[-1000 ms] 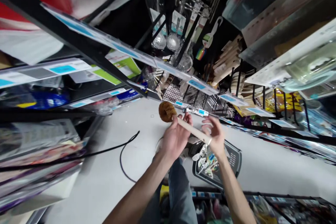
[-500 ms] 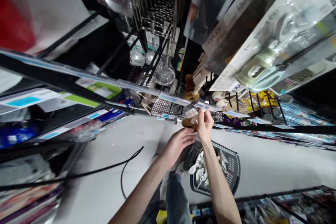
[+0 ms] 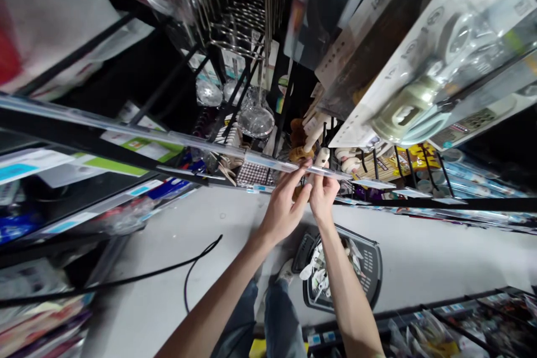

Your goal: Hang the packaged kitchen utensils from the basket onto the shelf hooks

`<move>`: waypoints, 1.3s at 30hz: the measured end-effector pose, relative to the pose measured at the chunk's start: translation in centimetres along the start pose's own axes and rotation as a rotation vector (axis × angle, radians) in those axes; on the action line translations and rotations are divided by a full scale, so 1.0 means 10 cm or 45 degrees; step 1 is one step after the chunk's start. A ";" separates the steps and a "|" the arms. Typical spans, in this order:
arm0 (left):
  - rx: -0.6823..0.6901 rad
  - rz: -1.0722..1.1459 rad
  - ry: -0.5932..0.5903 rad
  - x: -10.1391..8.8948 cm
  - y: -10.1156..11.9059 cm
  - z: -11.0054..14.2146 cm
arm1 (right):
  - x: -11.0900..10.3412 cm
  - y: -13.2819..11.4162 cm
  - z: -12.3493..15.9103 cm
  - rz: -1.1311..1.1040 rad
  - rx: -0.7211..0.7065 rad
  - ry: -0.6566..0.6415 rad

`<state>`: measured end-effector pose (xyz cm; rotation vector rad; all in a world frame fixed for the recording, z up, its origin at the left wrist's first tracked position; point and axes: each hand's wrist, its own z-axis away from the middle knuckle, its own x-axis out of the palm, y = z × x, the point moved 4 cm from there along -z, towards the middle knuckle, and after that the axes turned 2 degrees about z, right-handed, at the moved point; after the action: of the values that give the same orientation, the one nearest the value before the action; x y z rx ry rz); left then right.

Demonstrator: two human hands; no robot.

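My right hand (image 3: 324, 197) is closed around the pale handle (image 3: 322, 158) of what looks like a brush, just under the shelf's price rail. The handle's rounded end, with a dark hole, shows above the rail. My left hand (image 3: 286, 201) is beside it, long fingers reaching up to the rail. Between its thumb and fingers a bit of the brown head (image 3: 299, 191) shows; most of it is hidden. Behind the rail hang similar pale-handled pieces with brown heads (image 3: 300, 152), close to black hooks.
A dark shopping basket (image 3: 373, 277) with pale utensils stands on the floor by my feet. Wrapped ladles (image 3: 255, 121) hang to the left; boxed scissors (image 3: 423, 106) hang at upper right. A black cable (image 3: 184, 263) crosses at lower left. Another shelf (image 3: 461, 319) runs behind me.
Both hands have moved slightly upward to the rail. My left hand has risen from below the brown head and now surrounds it. The handle's end has come up above the rail.
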<state>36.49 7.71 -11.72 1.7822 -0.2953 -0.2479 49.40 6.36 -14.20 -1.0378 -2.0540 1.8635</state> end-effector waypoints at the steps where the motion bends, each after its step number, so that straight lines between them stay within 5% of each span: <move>1: 0.005 -0.008 -0.007 0.01 0.00 -0.01 | 0.03 0.00 -0.07 -0.008 -0.031 -0.015; 8: -0.033 -0.195 -0.028 -0.03 -0.15 0.15 | 0.25 0.13 -0.68 0.068 -0.125 0.111; 12: -0.130 -0.214 -0.097 -0.03 -0.24 0.45 | 0.18 0.24 -0.43 0.049 -0.032 0.304; 14: -0.219 -0.181 -0.141 0.05 -0.30 0.66 | 0.02 0.45 -0.01 0.016 0.057 0.333; 17: -0.406 -0.140 -0.230 0.32 -0.41 1.03 | -0.39 0.93 1.03 -0.006 0.246 0.251; 19: -0.524 -0.135 -0.356 0.57 -0.46 1.33 | -0.82 1.28 1.94 0.061 0.493 0.274; 23: -0.688 -0.155 -0.726 1.09 -0.61 1.96 | -1.92 1.83 3.58 0.311 1.034 0.571; 26: -0.724 -0.240 -1.006 1.43 -0.90 2.38 | -2.61 2.19 4.25 0.390 1.274 0.640; 28: -0.685 -0.380 -1.195 1.63 -1.18 2.65 | -2.86 2.46 4.46 0.424 1.432 0.588; 31: -0.572 -0.633 -1.476 1.84 -1.59 3.05 | -2.88 2.88 4.59 0.434 1.633 0.382; 34: -0.507 -0.755 -1.638 1.94 -1.85 3.40 | -2.61 3.20 4.57 0.420 1.773 0.112; 39: -0.437 -0.829 -1.788 2.07 -2.03 3.75 | -2.14 3.30 4.38 0.453 1.865 -0.187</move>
<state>45.26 -29.18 -40.15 1.0385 -0.5814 -1.8950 52.85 -42.52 -46.87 -0.7565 -0.1012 2.7356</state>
